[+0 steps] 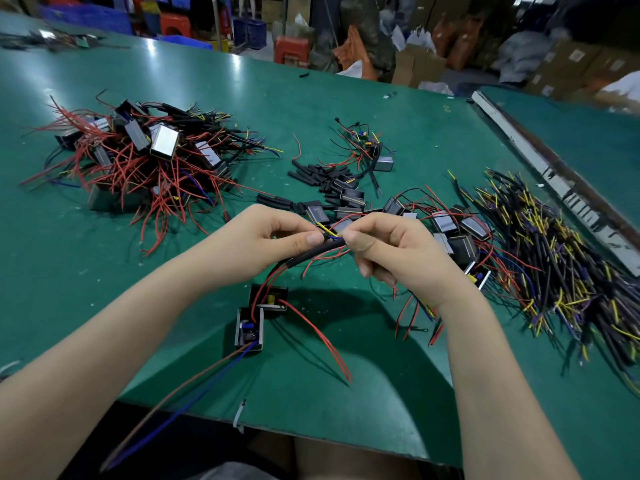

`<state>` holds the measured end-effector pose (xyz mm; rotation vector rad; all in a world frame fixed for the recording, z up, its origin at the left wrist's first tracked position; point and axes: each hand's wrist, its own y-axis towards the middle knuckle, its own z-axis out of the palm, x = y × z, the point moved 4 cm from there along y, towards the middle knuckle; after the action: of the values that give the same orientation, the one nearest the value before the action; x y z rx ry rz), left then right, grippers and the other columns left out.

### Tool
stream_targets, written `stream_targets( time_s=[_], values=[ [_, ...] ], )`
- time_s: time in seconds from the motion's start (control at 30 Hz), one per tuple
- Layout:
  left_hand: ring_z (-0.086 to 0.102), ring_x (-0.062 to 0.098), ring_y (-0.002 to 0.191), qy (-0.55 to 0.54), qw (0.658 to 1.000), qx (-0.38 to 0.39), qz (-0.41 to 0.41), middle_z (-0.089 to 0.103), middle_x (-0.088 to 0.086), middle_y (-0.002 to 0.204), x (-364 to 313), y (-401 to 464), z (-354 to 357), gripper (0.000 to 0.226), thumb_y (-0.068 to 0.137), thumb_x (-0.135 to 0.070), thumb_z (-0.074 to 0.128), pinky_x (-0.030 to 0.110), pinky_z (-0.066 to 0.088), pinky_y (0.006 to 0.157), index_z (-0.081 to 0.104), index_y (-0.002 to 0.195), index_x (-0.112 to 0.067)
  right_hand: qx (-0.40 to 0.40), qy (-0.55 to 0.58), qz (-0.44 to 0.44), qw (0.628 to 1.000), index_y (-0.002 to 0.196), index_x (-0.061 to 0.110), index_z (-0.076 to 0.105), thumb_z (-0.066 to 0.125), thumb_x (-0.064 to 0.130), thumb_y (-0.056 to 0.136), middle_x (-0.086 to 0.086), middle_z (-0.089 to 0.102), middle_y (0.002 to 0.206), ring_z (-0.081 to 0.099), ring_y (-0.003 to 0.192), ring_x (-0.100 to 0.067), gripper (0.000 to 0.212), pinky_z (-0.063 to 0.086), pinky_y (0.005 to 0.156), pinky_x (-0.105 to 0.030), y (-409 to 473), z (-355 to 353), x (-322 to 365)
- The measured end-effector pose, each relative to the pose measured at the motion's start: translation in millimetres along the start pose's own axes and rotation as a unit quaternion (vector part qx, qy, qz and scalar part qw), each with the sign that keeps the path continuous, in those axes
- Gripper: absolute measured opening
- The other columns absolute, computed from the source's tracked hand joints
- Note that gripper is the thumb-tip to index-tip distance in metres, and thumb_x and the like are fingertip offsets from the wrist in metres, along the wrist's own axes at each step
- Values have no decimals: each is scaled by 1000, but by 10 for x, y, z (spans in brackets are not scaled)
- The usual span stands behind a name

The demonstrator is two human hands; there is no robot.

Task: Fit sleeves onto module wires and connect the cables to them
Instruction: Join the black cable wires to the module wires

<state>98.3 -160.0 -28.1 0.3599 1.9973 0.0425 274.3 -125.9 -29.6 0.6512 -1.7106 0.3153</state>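
My left hand pinches the top end of a black sleeve between thumb and fingers. My right hand pinches thin yellow and blue cable wires right at that sleeve's mouth, its other fingers curled. Red wires run out of the sleeve's lower end down to a small open module lying on the green table. A second module lies just below it, with brown and blue wires trailing off the near edge.
A heap of finished modules with red wires lies at the far left. Loose black sleeves and several modules lie beyond my hands. A pile of black, yellow and blue cables fills the right side.
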Motion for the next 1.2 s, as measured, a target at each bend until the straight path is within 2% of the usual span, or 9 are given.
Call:
stream_targets(
  time_s=[0.17, 0.33, 0.5, 0.6, 0.7, 0.87, 1.07, 1.13, 1.2],
  values=[
    [49, -10, 58, -14, 1000, -20, 2, 62, -22, 60, -57, 17, 32, 12, 76, -39, 60, 5, 36, 57, 70, 78, -32, 2, 10, -6, 1000, 82, 25, 68, 61, 32, 82, 2, 56, 52, 39, 42, -11, 9, 29, 38, -16, 3, -14, 1],
    [45, -8, 51, -69, 995, -17, -74, 58, -17, 54, -4, 90, 65, 20, 75, -39, 64, 5, 34, 51, 71, 74, -20, -8, -3, -11, 1000, 87, 22, 67, 60, 33, 84, 2, 57, 52, 35, 43, -16, 13, 29, 39, -16, 19, -6, -2],
    [56, 2, 65, -72, 988, 62, -118, 70, -7, 73, 183, 19, 32, 44, 77, -55, 51, 13, 38, 60, 73, 82, -18, -36, -6, -6, 999, 104, 20, 62, 56, 26, 93, 2, 61, 55, 38, 44, -10, 13, 34, 45, -16, 26, -42, -11],
    [64, 6, 74, -94, 981, 88, -148, 74, -1, 85, 355, -81, -8, 37, 80, -49, 49, 24, 42, 73, 75, 91, -24, -45, -18, -5, 999, 109, 20, 60, 47, 24, 100, 3, 62, 57, 40, 44, -8, 16, 35, 46, -16, 20, -51, -9],
    [61, 3, 68, -106, 982, 58, -146, 70, -4, 74, 402, -117, -40, 29, 79, -42, 52, 12, 44, 62, 77, 83, -28, -32, -7, -2, 999, 110, 23, 58, 45, 19, 101, 5, 60, 56, 40, 45, -6, 16, 35, 47, -14, 19, -27, -4],
    [50, 2, 61, -49, 992, 37, -109, 61, -9, 63, 259, -44, -112, 31, 77, -46, 55, 10, 39, 58, 72, 77, -20, -27, 26, 20, 999, 107, 30, 58, 51, 17, 99, 5, 50, 53, 40, 53, -10, 17, 29, 50, -21, 15, -55, -35],
    [33, 11, 58, 85, 994, 35, -58, 38, -4, 60, 21, 41, -137, 46, 82, -53, 52, 27, 26, 54, 67, 79, -10, 9, -3, 21, 1000, 117, 24, 52, 52, 13, 98, 5, 52, 48, 40, 45, -9, 22, 30, 44, -15, 15, -38, -47],
    [37, 11, 50, 164, 986, 12, -38, 45, -5, 56, -54, 62, -134, 39, 84, -52, 52, 25, 30, 50, 69, 77, -18, 5, -23, 17, 1000, 117, 26, 52, 52, 13, 98, 4, 53, 48, 38, 44, -10, 23, 30, 43, -16, 23, -50, -59],
    [50, 13, 59, 228, 973, -19, -19, 58, 0, 66, -103, 88, -130, 29, 87, -47, 55, 27, 38, 59, 70, 77, -25, 6, -46, 16, 999, 116, 29, 51, 53, 15, 98, 3, 54, 48, 36, 45, -13, 23, 29, 42, -17, 30, -49, -88]
  ],
)
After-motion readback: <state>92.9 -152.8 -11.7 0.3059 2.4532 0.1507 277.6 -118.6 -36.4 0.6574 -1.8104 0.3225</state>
